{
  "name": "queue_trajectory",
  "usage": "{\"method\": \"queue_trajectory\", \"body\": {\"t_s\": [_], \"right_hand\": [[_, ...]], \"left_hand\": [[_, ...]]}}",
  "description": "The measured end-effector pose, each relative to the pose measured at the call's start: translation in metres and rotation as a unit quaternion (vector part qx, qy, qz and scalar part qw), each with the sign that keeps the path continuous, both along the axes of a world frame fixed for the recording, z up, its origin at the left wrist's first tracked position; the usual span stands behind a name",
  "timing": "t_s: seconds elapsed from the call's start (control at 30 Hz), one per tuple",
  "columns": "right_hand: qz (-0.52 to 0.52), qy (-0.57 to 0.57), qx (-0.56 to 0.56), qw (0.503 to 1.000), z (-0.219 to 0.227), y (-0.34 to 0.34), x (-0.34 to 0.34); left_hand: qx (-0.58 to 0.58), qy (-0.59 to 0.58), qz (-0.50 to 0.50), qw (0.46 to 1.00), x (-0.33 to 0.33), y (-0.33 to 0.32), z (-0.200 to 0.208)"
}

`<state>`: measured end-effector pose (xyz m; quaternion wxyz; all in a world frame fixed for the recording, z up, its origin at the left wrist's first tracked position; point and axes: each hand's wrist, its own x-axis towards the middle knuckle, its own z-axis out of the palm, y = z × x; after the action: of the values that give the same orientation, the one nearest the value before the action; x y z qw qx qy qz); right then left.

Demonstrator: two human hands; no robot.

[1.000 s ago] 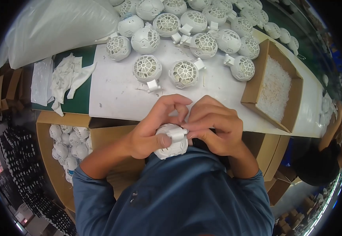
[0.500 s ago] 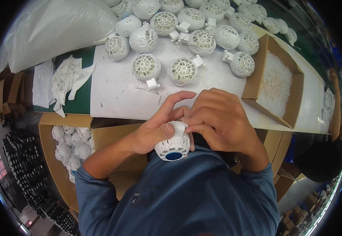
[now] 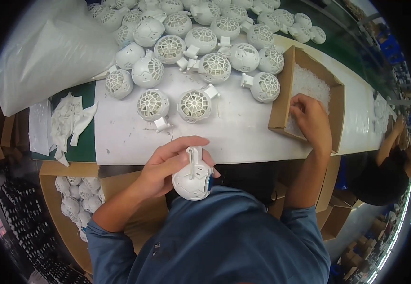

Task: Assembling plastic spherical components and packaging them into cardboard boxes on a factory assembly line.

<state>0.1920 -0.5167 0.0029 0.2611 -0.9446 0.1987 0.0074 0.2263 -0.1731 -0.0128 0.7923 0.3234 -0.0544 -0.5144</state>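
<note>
A white ball-shaped plastic housing [image 3: 190, 183] is held by my left hand [image 3: 162, 169] over the table's front edge. Its hinged arm points up, and part of a blue disc shows on its right side. My right hand [image 3: 313, 124] reaches into an open cardboard tray [image 3: 339, 111] filled with small translucent pieces [image 3: 313, 87]. Its fingers are curled together among them at the near left; whatever they pinch is hidden. On the white tabletop, two similar housings with lattice fronts, a left one [image 3: 152, 105] and a right one [image 3: 194, 105], lie just beyond my left hand.
Many more white housings [image 3: 203, 40] crowd the table's far side. A large plastic bag [image 3: 49, 52] and a white cloth [image 3: 73, 120] lie at the left. Below them stands a carton [image 3: 68, 169] of white balls. Another person's arm [image 3: 389, 142] shows at the far right.
My right hand has left the housing and moved right into the cardboard tray. The housing has turned in my left hand, its blue disc now facing right. The whole view has shifted.
</note>
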Motion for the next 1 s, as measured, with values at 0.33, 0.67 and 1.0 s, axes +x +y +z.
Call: {"method": "queue_trajectory", "body": {"t_s": [0.33, 0.67, 1.0], "right_hand": [[0.015, -0.08, -0.006, 0.997, 0.011, 0.01, 0.0], [-0.073, -0.162, 0.173, 0.969, 0.017, 0.003, -0.012], [0.097, -0.248, 0.34, 0.902, 0.02, 0.107, -0.018]], "left_hand": [[0.018, -0.167, 0.039, 0.985, -0.001, 0.003, -0.008], [-0.001, -0.226, 0.14, 0.964, 0.001, 0.005, -0.011], [-0.004, -0.262, 0.284, 0.922, 0.003, 0.0, -0.009]]}}
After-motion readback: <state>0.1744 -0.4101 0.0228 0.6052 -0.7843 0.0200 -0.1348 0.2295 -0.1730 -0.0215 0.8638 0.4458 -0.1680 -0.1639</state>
